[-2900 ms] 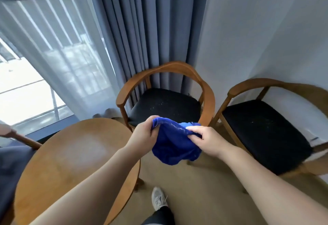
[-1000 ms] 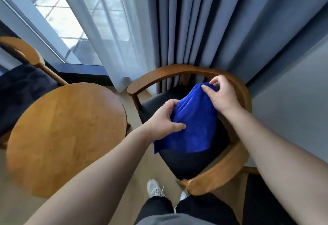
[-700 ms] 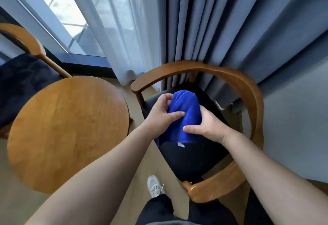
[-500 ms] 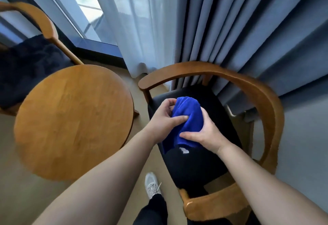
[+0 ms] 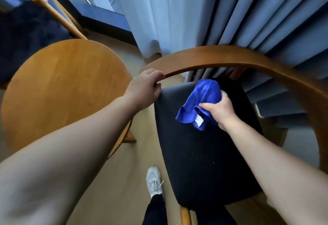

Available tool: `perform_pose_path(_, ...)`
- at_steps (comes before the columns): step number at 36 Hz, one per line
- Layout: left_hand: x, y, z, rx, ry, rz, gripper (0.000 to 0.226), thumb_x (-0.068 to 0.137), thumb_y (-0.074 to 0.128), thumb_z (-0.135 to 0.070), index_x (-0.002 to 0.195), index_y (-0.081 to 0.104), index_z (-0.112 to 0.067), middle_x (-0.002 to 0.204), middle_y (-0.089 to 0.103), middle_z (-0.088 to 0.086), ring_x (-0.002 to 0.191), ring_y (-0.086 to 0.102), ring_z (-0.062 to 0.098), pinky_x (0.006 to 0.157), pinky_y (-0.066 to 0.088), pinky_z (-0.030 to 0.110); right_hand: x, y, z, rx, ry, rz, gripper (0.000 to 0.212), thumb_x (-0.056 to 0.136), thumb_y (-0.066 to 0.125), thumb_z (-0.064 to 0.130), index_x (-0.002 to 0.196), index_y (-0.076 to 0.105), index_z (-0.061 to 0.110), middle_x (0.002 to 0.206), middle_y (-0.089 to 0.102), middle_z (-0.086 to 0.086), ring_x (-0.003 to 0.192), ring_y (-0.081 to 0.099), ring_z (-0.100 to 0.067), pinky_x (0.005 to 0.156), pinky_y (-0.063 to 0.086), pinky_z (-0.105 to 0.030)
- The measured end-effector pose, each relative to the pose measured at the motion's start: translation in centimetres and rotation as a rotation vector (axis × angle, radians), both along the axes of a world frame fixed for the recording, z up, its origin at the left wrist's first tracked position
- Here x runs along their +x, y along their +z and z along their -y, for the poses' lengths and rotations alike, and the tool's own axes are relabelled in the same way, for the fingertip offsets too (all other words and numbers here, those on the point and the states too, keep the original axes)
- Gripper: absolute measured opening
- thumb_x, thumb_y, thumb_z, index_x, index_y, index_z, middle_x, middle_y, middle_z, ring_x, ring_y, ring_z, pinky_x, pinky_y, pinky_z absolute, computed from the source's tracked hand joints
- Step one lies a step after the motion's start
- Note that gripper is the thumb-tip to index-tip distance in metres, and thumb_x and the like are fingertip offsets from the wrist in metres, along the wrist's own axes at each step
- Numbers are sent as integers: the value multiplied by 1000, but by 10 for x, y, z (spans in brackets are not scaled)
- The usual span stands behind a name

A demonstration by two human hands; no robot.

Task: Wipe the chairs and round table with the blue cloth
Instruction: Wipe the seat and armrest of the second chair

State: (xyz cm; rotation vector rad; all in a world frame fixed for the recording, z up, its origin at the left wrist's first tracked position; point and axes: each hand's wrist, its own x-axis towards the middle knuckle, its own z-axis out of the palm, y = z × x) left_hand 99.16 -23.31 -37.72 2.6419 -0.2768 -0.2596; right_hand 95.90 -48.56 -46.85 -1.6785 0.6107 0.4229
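Right hand [image 5: 219, 109] grips the bunched blue cloth [image 5: 198, 104] over the black chair seat [image 5: 204, 162], left hand [image 5: 144, 87] closed on the wooden armrest [image 5: 221, 56]; flatten cloth, wipe in overlapping strokes.

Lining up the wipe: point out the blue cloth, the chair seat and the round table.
blue cloth [image 5: 204, 95]: head view, on the bunched fold above the right hand.
chair seat [image 5: 204, 162]: head view, middle of the dark cushion.
round table [image 5: 67, 90]: head view, bare wooden top.

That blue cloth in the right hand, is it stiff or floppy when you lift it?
Probably floppy: the blue cloth bunches in the right hand and its free corner droops toward the black seat. Likely light, since a loose one-handed grip holds it.
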Motion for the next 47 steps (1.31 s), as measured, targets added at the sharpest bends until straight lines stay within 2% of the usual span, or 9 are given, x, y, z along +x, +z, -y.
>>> perform_pose_path(10,74,-39,-9,172,-129,29,43,93,51,-30,134,41,-22,138,41,1,123,41,20,96,30,26,39,-71,-14,-322,264,203,81,67,79,14,139,41,23,121,58,2,107,57,-19,82,40,-18)
perform_pose_path(13,80,-52,-8,127,-143,-33,42,96,44,-32,136,35,-23,134,45,2,110,50,22,85,34,25,27,-92,-16,-598,749,120,99,69,78,36,150,23,28,157,13,-13,140,27,-35,111,27,-39)
perform_pose_path(16,82,-58,-5,140,-121,36,44,93,44,-33,136,36,-24,130,52,2,102,56,26,80,38,31,20,-103,-29,-664,947,60,93,66,49,80,146,13,52,155,-27,4,144,-14,-33,114,-1,-53)
perform_pose_path(20,77,-63,-5,164,-120,96,46,93,44,-33,137,37,-23,130,54,0,100,58,26,81,46,37,25,-104,-36,-598,668,217,58,80,61,58,133,54,36,160,11,-8,142,20,-35,114,23,-46)
perform_pose_path(22,76,-64,-6,172,-129,115,47,93,45,-32,138,38,-20,132,54,1,103,58,27,82,45,38,28,-106,-38,-656,594,248,76,73,70,56,140,45,31,156,19,-12,135,34,-37,107,33,-44)
perform_pose_path(27,75,-65,-7,172,-145,143,48,92,48,-28,138,42,-15,131,55,5,104,59,29,80,46,38,36,-116,-59,-850,843,2,130,39,37,100,147,-8,44,157,-12,-13,141,4,-45,109,15,-62)
perform_pose_path(40,75,-60,-9,145,-182,126,50,92,47,-23,139,43,-10,135,53,7,108,58,30,84,49,44,54,-112,-82,-828,731,273,75,66,70,51,134,49,29,128,45,-11,98,55,-35,83,46,-37)
perform_pose_path(44,74,-60,-9,134,-181,125,52,89,44,-25,139,44,-11,134,53,6,108,58,29,85,49,43,96,-108,-95,-836,545,224,65,67,68,61,115,54,18,124,44,-16,99,56,-39,84,46,-41)
perform_pose_path(47,73,-60,-8,114,-168,121,53,86,43,-22,138,46,-10,135,54,5,109,59,28,84,50,42,103,-115,-111,-994,777,58,74,64,56,78,118,52,27,132,41,-16,123,36,-41,98,33,-51)
